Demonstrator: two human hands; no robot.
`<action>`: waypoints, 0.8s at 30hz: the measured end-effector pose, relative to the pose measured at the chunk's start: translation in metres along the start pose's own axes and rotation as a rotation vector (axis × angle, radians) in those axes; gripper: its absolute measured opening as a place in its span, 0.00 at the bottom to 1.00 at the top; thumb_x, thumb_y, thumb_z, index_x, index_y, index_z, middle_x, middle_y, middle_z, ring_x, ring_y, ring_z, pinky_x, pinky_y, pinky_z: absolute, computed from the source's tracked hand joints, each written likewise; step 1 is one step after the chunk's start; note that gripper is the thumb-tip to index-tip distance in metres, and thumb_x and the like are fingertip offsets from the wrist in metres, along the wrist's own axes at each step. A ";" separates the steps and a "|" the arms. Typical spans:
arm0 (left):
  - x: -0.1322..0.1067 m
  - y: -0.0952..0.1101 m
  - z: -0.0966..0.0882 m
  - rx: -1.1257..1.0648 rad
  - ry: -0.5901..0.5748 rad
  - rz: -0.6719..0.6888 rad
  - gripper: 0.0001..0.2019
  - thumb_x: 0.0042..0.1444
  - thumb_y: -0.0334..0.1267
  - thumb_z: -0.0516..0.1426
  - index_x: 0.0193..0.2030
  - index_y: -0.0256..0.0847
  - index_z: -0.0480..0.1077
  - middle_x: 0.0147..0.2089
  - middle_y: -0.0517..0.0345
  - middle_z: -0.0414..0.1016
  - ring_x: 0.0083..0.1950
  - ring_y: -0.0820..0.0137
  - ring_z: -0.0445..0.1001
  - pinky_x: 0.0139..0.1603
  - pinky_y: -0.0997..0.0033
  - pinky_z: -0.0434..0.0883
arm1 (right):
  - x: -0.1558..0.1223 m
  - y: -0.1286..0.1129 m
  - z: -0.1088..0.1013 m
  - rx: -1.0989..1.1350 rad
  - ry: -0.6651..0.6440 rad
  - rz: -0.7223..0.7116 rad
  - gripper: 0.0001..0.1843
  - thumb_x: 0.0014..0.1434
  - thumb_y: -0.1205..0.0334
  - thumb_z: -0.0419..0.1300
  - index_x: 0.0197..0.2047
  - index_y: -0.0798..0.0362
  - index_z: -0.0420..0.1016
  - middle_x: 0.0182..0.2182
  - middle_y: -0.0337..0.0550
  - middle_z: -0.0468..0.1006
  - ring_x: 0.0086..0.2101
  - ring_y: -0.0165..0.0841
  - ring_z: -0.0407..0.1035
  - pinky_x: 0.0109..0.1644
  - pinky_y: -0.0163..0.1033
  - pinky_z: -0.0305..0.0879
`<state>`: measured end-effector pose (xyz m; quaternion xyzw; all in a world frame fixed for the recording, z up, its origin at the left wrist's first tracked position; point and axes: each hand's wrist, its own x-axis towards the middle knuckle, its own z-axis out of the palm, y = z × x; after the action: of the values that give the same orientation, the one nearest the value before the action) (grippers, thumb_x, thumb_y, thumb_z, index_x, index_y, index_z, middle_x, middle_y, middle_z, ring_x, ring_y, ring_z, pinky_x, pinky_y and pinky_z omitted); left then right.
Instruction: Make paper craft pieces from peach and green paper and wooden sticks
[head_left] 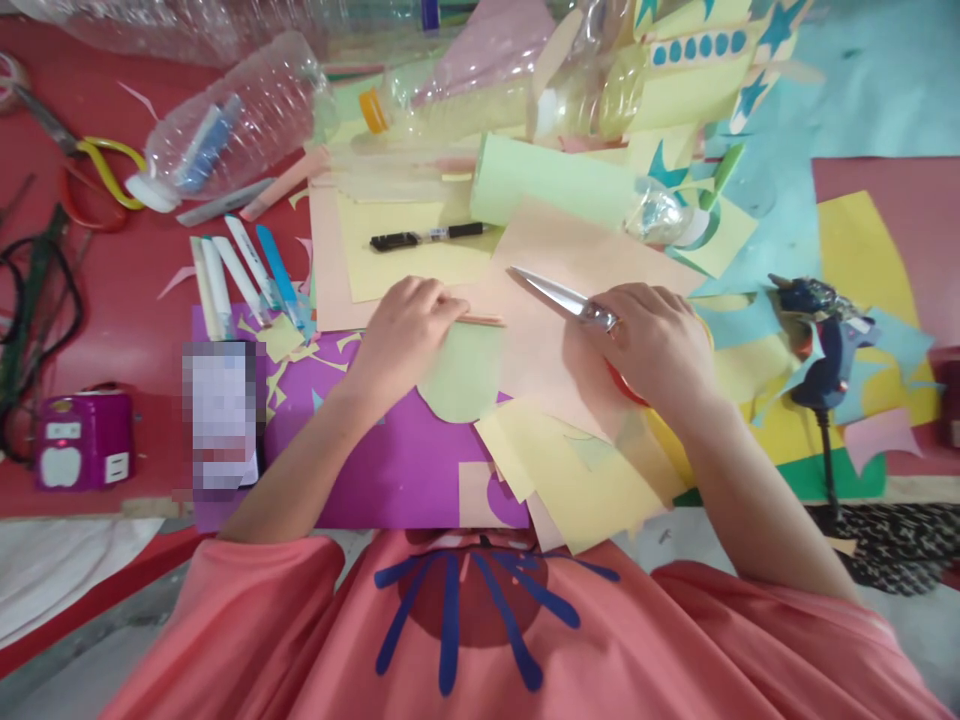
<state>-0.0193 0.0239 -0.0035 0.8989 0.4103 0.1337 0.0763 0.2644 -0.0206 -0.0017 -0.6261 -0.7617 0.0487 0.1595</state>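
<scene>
My left hand [409, 330] is closed, its fingers pinching a thin peach piece of paper [484, 319] that looks folded and shows mostly as an edge. Just below it lies a pale green paper piece with a rounded end [463, 375]. My right hand [660, 345] is wrapped round a pair of scissors [559, 292], blades pointing up and left over a large peach sheet [547, 350]. Part of the scissors' red handle shows under the palm; whether the blades are slightly parted I cannot tell. A black pen [427, 237] rests on yellow paper beyond my left hand.
Plastic bottles [240, 110] and a green paper-wrapped bottle [555, 180] lie at the back. Several markers [240, 270], a phone [223, 415] and yellow-handled scissors [112, 165] are on the left. A glue gun [825, 350] stands right. Yellow sheets [592, 480] overhang the front edge.
</scene>
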 end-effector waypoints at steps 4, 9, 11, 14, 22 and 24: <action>-0.010 -0.035 -0.003 -0.048 0.190 -0.123 0.10 0.63 0.33 0.53 0.43 0.47 0.75 0.39 0.54 0.75 0.49 0.57 0.73 0.51 0.51 0.72 | -0.009 0.014 -0.001 0.069 0.029 -0.051 0.12 0.63 0.55 0.54 0.38 0.49 0.78 0.35 0.48 0.80 0.36 0.41 0.73 0.44 0.49 0.69; -0.013 -0.044 -0.020 -0.017 0.295 -0.204 0.16 0.63 0.30 0.53 0.52 0.54 0.72 0.50 0.62 0.75 0.61 0.58 0.68 0.68 0.36 0.58 | -0.026 0.014 -0.015 0.115 0.086 -0.120 0.10 0.62 0.57 0.58 0.38 0.49 0.80 0.33 0.49 0.81 0.33 0.41 0.75 0.41 0.47 0.71; -0.013 -0.026 -0.023 -0.045 0.208 -0.116 0.19 0.63 0.29 0.52 0.56 0.55 0.70 0.58 0.60 0.72 0.64 0.59 0.66 0.69 0.39 0.59 | -0.035 0.014 -0.022 0.101 0.113 -0.125 0.08 0.61 0.60 0.60 0.36 0.52 0.80 0.32 0.50 0.82 0.32 0.41 0.76 0.39 0.46 0.72; -0.013 0.014 -0.015 -0.113 -0.052 0.127 0.17 0.64 0.33 0.53 0.57 0.49 0.70 0.66 0.52 0.66 0.68 0.56 0.63 0.66 0.45 0.65 | -0.046 0.018 -0.030 0.074 0.152 -0.057 0.08 0.59 0.60 0.62 0.35 0.53 0.81 0.31 0.50 0.82 0.31 0.41 0.77 0.38 0.46 0.73; -0.021 0.053 0.009 0.080 -0.072 0.381 0.16 0.64 0.29 0.53 0.57 0.38 0.69 0.56 0.52 0.78 0.57 0.68 0.75 0.59 0.68 0.71 | -0.065 0.034 -0.056 0.011 0.201 0.263 0.11 0.54 0.51 0.63 0.32 0.47 0.83 0.30 0.46 0.83 0.29 0.41 0.78 0.35 0.46 0.75; -0.021 0.050 0.006 0.079 -0.006 0.456 0.13 0.63 0.27 0.54 0.53 0.35 0.72 0.52 0.54 0.80 0.52 0.70 0.77 0.57 0.71 0.71 | -0.070 0.037 -0.060 -0.027 0.217 0.318 0.10 0.53 0.51 0.63 0.31 0.47 0.82 0.30 0.46 0.83 0.28 0.41 0.78 0.34 0.45 0.75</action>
<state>0.0046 -0.0246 -0.0003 0.9710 0.2014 0.1285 0.0100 0.3291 -0.0881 0.0318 -0.7421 -0.6323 -0.0047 0.2225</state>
